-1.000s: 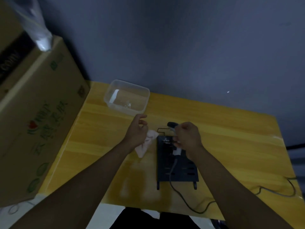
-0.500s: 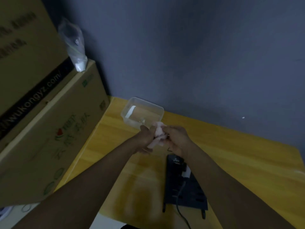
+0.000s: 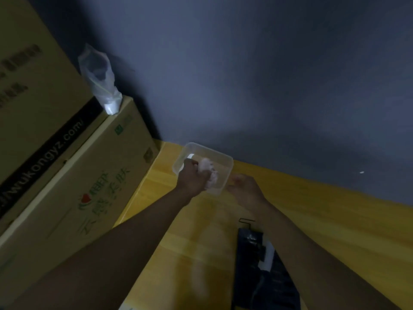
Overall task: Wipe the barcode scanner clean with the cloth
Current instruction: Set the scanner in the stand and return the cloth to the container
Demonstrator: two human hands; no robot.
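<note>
Left hand: moved from beside the black stand to the far-left clear plastic container, fist now closed on the cloth over its open top. Right hand: off the barcode scanner, now just right of the container, empty. Barcode scanner: released, lying on the black stand. View: swung up and leftward.

The table is yellow wood with a smooth, faintly glossy grain. The container is clear, thin plastic. The cloth looks soft, crumpled and pale. The scanner's handle is smooth white plastic on a matt black stand. The boxes are matt brown cardboard; the bag is filmy translucent plastic.
</note>
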